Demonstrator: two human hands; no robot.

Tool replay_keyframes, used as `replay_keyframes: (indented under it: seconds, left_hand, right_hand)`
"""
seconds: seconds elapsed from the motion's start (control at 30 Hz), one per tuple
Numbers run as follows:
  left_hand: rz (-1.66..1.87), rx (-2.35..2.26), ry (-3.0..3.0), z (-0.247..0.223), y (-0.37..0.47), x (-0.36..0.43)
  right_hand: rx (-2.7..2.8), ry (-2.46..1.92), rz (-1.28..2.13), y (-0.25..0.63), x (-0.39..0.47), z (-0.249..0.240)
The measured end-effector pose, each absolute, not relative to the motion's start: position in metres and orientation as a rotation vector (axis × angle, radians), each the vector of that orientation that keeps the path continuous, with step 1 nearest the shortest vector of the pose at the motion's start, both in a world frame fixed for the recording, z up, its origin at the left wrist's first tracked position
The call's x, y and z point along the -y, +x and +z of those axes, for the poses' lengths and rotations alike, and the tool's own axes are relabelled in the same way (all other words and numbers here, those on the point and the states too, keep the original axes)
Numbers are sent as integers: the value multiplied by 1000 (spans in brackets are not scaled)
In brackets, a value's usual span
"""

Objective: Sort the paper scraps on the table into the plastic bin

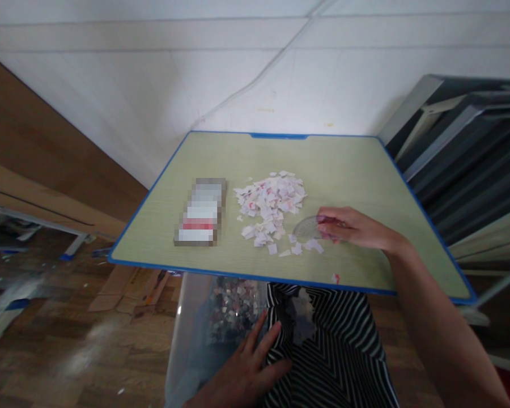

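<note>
My right hand [340,224] is closed on a clear, half-round protractor [305,228], held low over the right part of the green table top. Pinkish paper bits show under its fingers. Left of it lies a heap of torn white paper scraps [272,195], some with pink marks, and several loose scraps [296,248] trail toward the protractor. Below the table's front edge, my left hand [249,365] has its fingers spread on a black-and-white striped cloth [340,351]. Some pale scraps [301,317] lie in a fold of that cloth.
The green table [348,164] has a blue rim and stands against a white wall. A pixelated flat rectangular thing [200,212] lies on its left. Beneath stands a translucent bin [187,317] with many small bits. Dark framed panels [471,147] lean at right; cardboard [127,289] lies on the floor.
</note>
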State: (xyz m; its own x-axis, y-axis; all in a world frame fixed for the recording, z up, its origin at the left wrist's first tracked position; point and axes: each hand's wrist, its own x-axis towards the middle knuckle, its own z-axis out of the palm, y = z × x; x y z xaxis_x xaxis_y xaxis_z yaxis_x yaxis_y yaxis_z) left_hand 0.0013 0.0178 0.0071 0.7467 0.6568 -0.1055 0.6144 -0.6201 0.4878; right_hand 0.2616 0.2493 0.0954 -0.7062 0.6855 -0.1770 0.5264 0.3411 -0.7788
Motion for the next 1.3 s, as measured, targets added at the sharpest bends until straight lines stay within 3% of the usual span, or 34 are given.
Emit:
replay_keyframes:
  seconds: [0.4, 1.3]
  left_hand:
    - [135, -945, 2432, 8, 2, -16]
    - [119, -947, 2436, 3, 4, -16]
  right_hand:
    - [2403, -1013, 1378, 264, -248, 97]
    - [2450, -1050, 1012, 265, -250, 91]
